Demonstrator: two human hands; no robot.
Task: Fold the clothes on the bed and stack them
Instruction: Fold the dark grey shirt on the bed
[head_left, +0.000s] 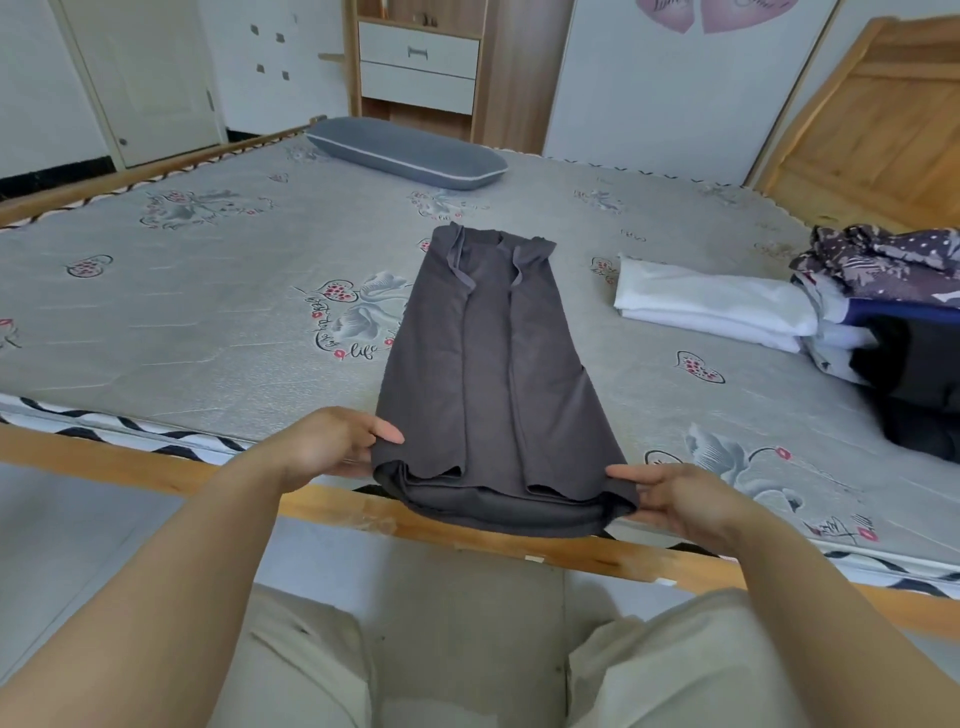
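Where hands (332, 441) pinch: grey garment (493, 374).

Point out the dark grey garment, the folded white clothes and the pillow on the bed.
dark grey garment (488, 364), head view, middle of its folded front.
folded white clothes (711, 306), head view, top layer of the white stack.
pillow (405, 150), head view, centre of its grey top face.

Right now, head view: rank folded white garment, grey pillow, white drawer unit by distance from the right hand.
From the right hand, at the bed's near edge:
1. Folded white garment, on the mattress, right.
2. Grey pillow, at the bed's far side.
3. White drawer unit, against the wall beyond the bed.
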